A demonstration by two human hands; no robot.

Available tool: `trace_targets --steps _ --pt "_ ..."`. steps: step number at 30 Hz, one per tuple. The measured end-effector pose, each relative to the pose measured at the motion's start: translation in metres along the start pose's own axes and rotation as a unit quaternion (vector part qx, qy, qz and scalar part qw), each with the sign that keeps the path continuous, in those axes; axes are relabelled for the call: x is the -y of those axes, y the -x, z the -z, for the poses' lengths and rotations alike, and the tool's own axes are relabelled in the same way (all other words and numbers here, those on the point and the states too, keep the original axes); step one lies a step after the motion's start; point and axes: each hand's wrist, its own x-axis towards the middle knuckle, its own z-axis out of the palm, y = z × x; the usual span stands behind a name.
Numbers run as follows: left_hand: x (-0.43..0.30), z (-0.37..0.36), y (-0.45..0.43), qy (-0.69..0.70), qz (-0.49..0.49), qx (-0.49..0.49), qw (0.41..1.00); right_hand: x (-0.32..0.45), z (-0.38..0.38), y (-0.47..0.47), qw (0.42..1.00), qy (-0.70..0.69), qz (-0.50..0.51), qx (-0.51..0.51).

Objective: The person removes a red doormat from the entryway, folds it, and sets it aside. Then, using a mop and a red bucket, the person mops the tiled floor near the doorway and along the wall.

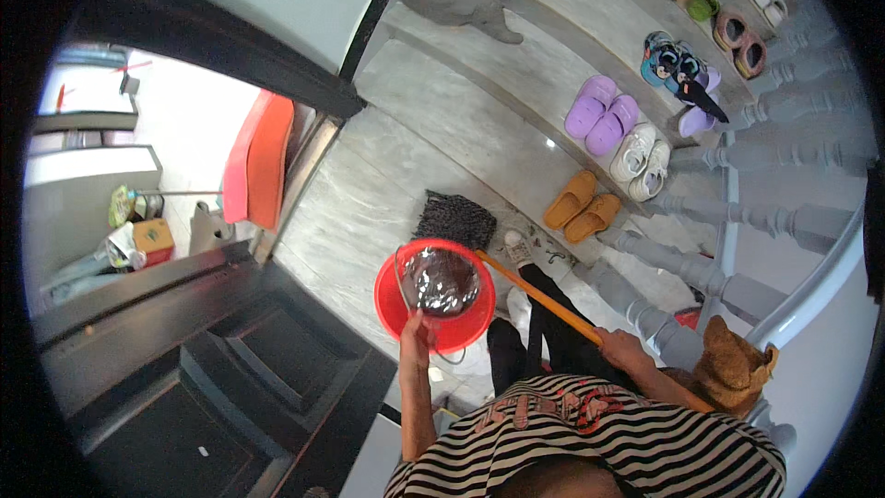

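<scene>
My left hand holds the thin wire handle of a red plastic bucket at the bucket's near side. Murky dark water in the bucket reflects bright light. My right hand is closed around the yellow-orange pole of a mop, which slants down from my right side. The dark grey mop head lies on the tiled floor just beyond the bucket. The rim of the bucket hides where pole and mop head meet.
Grey steps rise ahead, bearing purple clogs, brown slippers, white sneakers and several other pairs. Grey balusters line the right, with a brown cloth over the railing. A dark panelled door stands at left, beside a doorway.
</scene>
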Motion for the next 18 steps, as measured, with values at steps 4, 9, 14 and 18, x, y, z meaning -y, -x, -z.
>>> trace_targets --steps 4,9,14,18 --pt "-0.072 -0.059 -0.066 -0.124 0.009 0.097 0.987 0.001 0.011 0.009 0.998 -0.032 -0.037 0.036" --pt "-0.147 -0.134 -0.154 -0.270 0.001 0.130 0.954 0.002 0.024 0.007 0.996 -0.067 -0.039 0.040" --pt "-0.185 -0.222 -0.221 -0.357 -0.027 0.159 0.920 -0.001 0.031 0.012 0.991 -0.108 -0.050 0.055" --pt "-0.202 -0.265 -0.275 -0.424 -0.054 0.183 0.885 -0.008 0.014 0.009 0.993 -0.109 -0.031 -0.006"
